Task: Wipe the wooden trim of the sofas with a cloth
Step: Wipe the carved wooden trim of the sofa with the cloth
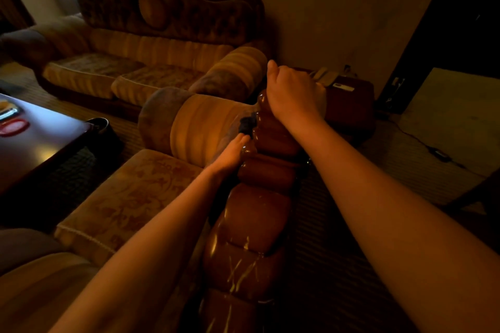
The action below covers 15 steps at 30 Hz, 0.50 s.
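Both hands on glossy, lobed wooden trim (254, 213): left hand (232, 154) pinches dark cloth (247, 124); right hand (292, 92) grip curled over trim.

Under your hands, the carved wooden trim (254, 213) gleams glossy reddish-brown, streaked with pale marks nearest you. Just beyond your left hand (232, 154), the cloth (247, 124) shows dark blue-black. Left of your left forearm, the seat cushion (127, 203) carries a golden-tan floral pattern; the rolled armrest (200, 124) ahead of it is ribbed in gold. Far left of your hands, the coffee table (40, 149) is dark mahogany, bearing a red-rimmed tray (13, 127).
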Each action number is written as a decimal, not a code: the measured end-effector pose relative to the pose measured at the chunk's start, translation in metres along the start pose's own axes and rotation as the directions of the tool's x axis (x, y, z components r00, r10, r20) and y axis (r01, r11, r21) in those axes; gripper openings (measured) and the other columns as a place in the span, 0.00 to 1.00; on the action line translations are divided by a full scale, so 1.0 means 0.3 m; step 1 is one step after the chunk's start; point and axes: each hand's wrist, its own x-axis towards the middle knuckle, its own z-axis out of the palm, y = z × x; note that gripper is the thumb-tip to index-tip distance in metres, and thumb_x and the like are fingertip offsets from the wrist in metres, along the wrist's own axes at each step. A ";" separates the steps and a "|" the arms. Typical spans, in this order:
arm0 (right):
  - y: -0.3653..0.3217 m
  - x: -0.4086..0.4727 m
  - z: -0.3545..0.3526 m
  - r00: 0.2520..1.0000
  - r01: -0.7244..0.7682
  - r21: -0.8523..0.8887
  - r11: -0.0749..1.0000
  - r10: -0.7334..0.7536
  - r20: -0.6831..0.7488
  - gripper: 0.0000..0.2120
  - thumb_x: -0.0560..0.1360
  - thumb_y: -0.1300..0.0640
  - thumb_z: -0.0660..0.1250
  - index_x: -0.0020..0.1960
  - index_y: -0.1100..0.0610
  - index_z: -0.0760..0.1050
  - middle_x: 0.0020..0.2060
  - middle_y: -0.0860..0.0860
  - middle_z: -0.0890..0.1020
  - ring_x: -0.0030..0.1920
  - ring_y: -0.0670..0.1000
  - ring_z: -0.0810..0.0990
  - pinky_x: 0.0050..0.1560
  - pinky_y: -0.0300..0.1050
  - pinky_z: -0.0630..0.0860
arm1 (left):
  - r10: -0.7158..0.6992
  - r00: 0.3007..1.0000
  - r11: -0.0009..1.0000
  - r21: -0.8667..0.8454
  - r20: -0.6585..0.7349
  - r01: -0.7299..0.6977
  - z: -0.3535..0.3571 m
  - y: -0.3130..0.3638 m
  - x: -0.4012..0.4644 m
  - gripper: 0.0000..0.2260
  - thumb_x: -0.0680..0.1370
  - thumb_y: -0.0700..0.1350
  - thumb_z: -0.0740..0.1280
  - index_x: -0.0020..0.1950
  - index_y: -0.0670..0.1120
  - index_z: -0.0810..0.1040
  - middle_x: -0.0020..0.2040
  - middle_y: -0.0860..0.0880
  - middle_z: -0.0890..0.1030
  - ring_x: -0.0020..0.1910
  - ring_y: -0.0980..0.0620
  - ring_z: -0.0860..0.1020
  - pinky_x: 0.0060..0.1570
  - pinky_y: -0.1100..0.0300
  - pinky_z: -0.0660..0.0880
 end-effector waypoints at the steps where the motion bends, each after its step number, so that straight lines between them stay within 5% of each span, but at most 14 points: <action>1: -0.001 0.000 -0.003 1.000 -0.001 0.010 1.000 0.001 -0.008 0.25 0.83 0.49 0.44 0.51 0.60 0.77 0.52 0.58 0.81 0.56 0.60 0.77 0.53 0.51 0.68 | 0.020 0.999 1.000 0.021 -0.026 -0.019 -0.006 -0.008 -0.014 0.19 0.80 0.41 0.58 0.67 0.30 0.66 0.63 0.33 0.72 0.66 0.36 0.68 0.63 0.51 0.65; 3: 0.006 -0.004 0.000 0.998 0.033 0.026 0.999 -0.032 -0.051 0.24 0.83 0.49 0.45 0.48 0.60 0.77 0.49 0.58 0.81 0.53 0.60 0.78 0.49 0.50 0.69 | -0.082 0.995 0.995 -0.065 -0.056 0.079 -0.009 -0.027 -0.064 0.14 0.81 0.37 0.56 0.65 0.33 0.70 0.55 0.39 0.77 0.63 0.41 0.72 0.58 0.53 0.68; 6: 0.018 -0.030 -0.001 0.981 0.131 0.079 0.988 -0.117 -0.156 0.22 0.83 0.52 0.47 0.40 0.59 0.73 0.38 0.55 0.78 0.39 0.55 0.75 0.35 0.45 0.63 | -0.144 0.989 0.985 -0.106 -0.033 0.139 -0.028 -0.044 -0.168 0.11 0.81 0.37 0.56 0.59 0.36 0.75 0.56 0.40 0.77 0.57 0.42 0.75 0.62 0.46 0.71; 8: 0.020 -0.049 -0.016 0.968 0.184 0.140 0.973 -0.155 -0.197 0.20 0.82 0.54 0.49 0.39 0.60 0.72 0.33 0.53 0.73 0.34 0.51 0.70 0.28 0.44 0.56 | -0.157 0.988 0.986 0.065 -0.005 0.157 -0.049 -0.042 -0.229 0.11 0.82 0.40 0.56 0.54 0.37 0.77 0.50 0.42 0.78 0.52 0.45 0.76 0.61 0.47 0.71; 11: 0.013 -0.080 -0.026 0.963 0.257 0.245 0.935 -0.224 -0.152 0.18 0.82 0.57 0.52 0.37 0.61 0.71 0.32 0.53 0.70 0.32 0.50 0.68 0.28 0.43 0.54 | -0.188 0.982 0.863 0.483 0.030 0.151 -0.085 0.019 -0.286 0.12 0.82 0.41 0.57 0.51 0.35 0.77 0.43 0.41 0.77 0.42 0.47 0.75 0.40 0.64 0.70; 15: -0.014 -0.222 -0.017 0.925 0.314 0.519 0.795 -0.379 0.021 0.14 0.80 0.59 0.57 0.45 0.65 0.78 0.40 0.58 0.81 0.41 0.55 0.79 0.39 0.46 0.72 | -0.047 0.999 0.612 0.790 0.003 0.026 -0.151 0.156 -0.317 0.06 0.77 0.37 0.61 0.46 0.39 0.77 0.44 0.44 0.77 0.46 0.47 0.77 0.40 0.61 0.70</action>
